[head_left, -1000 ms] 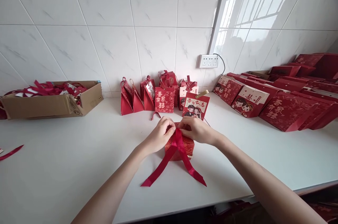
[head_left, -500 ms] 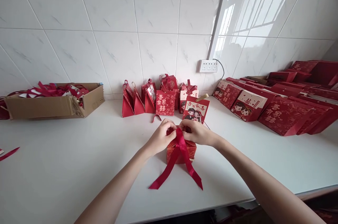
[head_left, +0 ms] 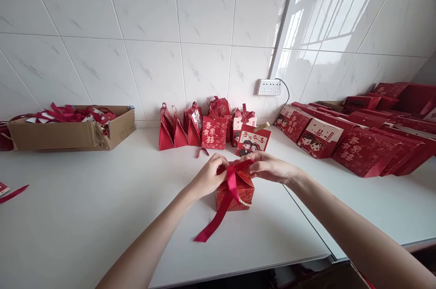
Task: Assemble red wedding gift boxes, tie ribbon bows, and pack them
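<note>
A small red gift box [head_left: 235, 194] stands on the white table [head_left: 85, 216] in front of me. A red satin ribbon [head_left: 223, 205] is wrapped over its top; one tail hangs down the front onto the table. My left hand [head_left: 208, 174] is closed on the ribbon at the box's top left. My right hand [head_left: 269, 166] pinches a stretch of ribbon pulled out to the right above the box. A thin gold cord shows at the box's right bottom edge.
Several finished red gift boxes and bags [head_left: 213, 125] stand along the tiled wall. A cardboard carton [head_left: 71, 133] full of red ribbons sits at the left. Flat red boxes [head_left: 357, 139] are stacked at the right. A loose ribbon piece [head_left: 13, 192] lies at the far left. A wall socket [head_left: 269, 87] is behind.
My right hand has drawn one ribbon tail up and to the right, so only one tail now hangs in front of the box. The left hand stays on the knot.
</note>
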### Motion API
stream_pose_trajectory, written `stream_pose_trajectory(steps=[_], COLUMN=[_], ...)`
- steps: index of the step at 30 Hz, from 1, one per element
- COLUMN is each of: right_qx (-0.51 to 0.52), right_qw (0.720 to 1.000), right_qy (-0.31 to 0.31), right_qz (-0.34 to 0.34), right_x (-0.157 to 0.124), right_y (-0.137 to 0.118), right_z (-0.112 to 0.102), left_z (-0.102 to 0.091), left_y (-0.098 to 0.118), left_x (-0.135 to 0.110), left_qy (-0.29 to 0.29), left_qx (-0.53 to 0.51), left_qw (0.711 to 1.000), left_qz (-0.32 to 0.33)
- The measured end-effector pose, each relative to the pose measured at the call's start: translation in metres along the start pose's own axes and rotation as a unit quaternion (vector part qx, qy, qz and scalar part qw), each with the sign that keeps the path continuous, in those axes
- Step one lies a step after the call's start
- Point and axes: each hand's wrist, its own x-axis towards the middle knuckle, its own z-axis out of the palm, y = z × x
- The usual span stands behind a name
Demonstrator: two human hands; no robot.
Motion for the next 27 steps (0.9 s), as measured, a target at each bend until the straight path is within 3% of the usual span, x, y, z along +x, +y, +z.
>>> stream_pose_trajectory(steps=[4, 7, 9, 12, 16, 22, 27], right_qx=[0.121, 0.242, 0.269, 0.210, 0.005, 0.067, -0.011], right_qw=[0.990, 0.960, 0.947, 0.958, 0.989, 0.965, 0.991], right_qy=[0.059, 0.115, 0.141, 0.156, 0.128, 0.184, 0.107], right_qz=[-0.041, -0.082, -0.105, -0.114, -0.077, -0.173, -0.085], right_x=[-0.007, -0.008, -0.007, -0.007, -0.013, -0.019, -0.026], right_y=[0.001, 0.000, 0.001, -0.001, -0.011, -0.017, -0.019], right_z=[0.001, 0.009, 0.015, 0.017, 0.011, 0.007, 0.007], left_z=[0.003, 0.006, 0.007, 0.006, 0.004, 0.007, 0.003], left_y=[-0.001, -0.001, 0.000, 0.002, 0.004, 0.007, 0.006], left_x=[0.001, 0.001, 0.001, 0.000, -0.002, -0.003, -0.002], left_qy=[0.003, 0.009, 0.010, 0.010, 0.008, 0.000, 0.006], left_qx=[-0.005, -0.001, 0.002, 0.004, 0.010, 0.014, 0.019], left_qw=[1.000, 1.000, 0.999, 0.999, 1.000, 1.000, 1.000], left_qz=[0.019, 0.030, 0.034, 0.033, 0.025, 0.022, 0.014])
